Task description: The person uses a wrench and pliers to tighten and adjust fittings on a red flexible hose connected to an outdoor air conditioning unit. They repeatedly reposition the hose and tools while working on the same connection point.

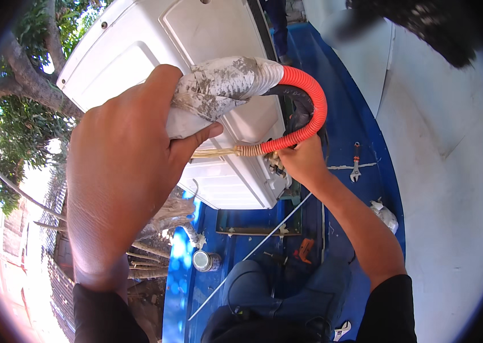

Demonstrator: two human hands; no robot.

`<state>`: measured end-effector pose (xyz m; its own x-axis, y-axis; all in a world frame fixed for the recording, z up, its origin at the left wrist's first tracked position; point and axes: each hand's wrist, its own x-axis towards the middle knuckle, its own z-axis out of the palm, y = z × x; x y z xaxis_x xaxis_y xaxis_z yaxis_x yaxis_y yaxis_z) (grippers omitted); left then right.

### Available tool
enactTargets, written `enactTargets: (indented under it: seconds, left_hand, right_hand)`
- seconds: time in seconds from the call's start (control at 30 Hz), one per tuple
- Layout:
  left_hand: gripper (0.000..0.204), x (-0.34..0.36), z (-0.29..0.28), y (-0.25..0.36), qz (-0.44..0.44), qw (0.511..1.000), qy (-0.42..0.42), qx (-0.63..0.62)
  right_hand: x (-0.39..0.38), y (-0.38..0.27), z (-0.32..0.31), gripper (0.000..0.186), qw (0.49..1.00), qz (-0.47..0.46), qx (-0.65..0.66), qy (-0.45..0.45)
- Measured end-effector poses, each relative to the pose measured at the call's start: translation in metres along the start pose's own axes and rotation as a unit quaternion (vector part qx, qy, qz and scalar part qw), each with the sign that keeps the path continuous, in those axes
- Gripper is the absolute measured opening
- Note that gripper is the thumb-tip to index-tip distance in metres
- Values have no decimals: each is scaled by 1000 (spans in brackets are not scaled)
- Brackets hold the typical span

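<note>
My left hand [121, 148] is closed around a pipe bundle [224, 80] wrapped in dirty white tape. From the bundle's end, an orange corrugated conduit [318, 97] loops to the right and back down, with a black insulated pipe [301, 97] inside the bend. Pale wires [214, 152] come out of the conduit's lower end. My right hand [305, 163] is at the metal fittings [276, 166] on the side of a white air conditioner outdoor unit [218, 186]. Its fingers curl in behind the conduit, and what they grip is hidden.
On the blue metal surface [344, 114] lie an adjustable wrench [356, 166], a second wrench [342, 330], an orange tool [305, 250], a can [206, 261] and a white crumpled bundle [385, 216]. A thin rod [253, 251] slants across. Another person's leg [279, 28] shows at the top.
</note>
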<state>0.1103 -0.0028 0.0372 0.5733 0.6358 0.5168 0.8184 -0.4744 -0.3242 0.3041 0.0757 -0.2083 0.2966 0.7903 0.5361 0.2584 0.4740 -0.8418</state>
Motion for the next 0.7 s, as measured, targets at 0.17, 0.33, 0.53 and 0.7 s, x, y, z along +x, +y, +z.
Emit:
enactTargets:
  seconds: [0.17,0.33,0.53,0.7]
  left_hand:
    - [42,4,1,2,-5,1000,11,6]
    - [42,5,1,2,-13,1000,8,-1]
    - [42,3,2,2,-13,1000,14,10]
    - [46,6,5,1,5,1000,16,12]
  right_hand:
    - [10,-3,-9,8,999,23,2,-28]
    - [16,4,-17,19,992,53,-60,-101]
    - [19,9,-16,26,996,-18,-53,-76]
    - [19,4,-15,30,995,11,-10,-97]
